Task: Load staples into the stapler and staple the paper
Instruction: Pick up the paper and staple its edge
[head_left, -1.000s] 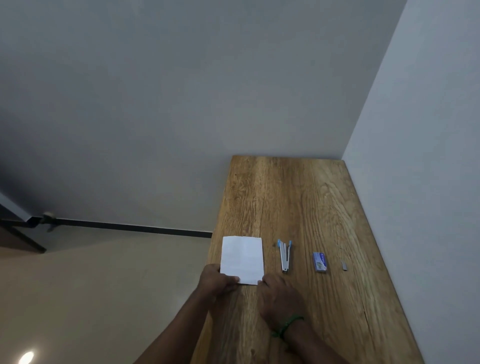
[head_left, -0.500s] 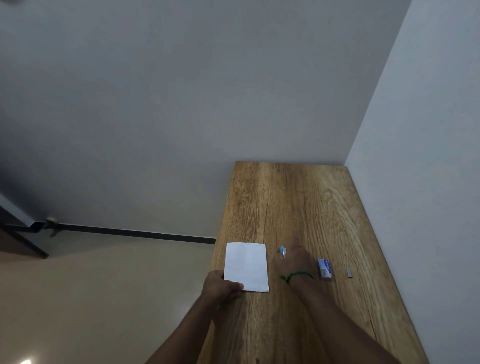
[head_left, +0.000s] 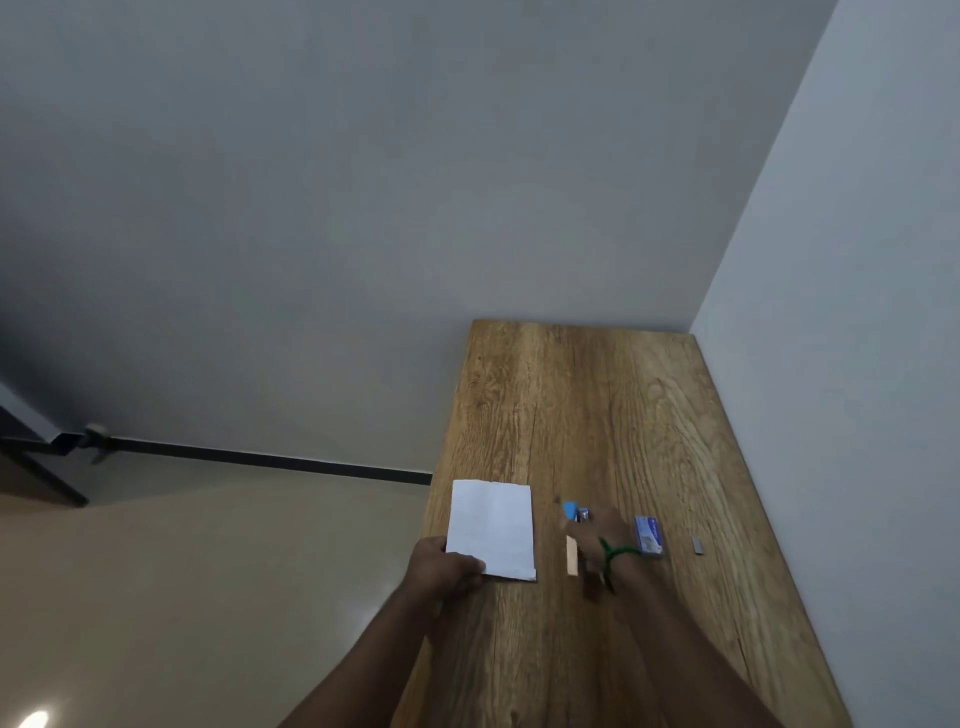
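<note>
A white folded paper (head_left: 492, 525) lies near the left edge of the wooden table (head_left: 597, 415). My left hand (head_left: 447, 569) pinches the paper's near left corner. My right hand (head_left: 597, 540), with a green band on the wrist, is closed over the blue and silver stapler (head_left: 575, 512); only the stapler's far end shows past my fingers. A small blue staple box (head_left: 648, 535) lies just right of that hand. A short grey strip of staples (head_left: 698, 546) rests further right.
White walls stand along the table's far end and right side. The table's left edge drops to a beige floor (head_left: 208, 597) with a black skirting line.
My right hand left the paper's near corner, moved right and forward onto the stapler, and now grips it. My left hand stays on the paper.
</note>
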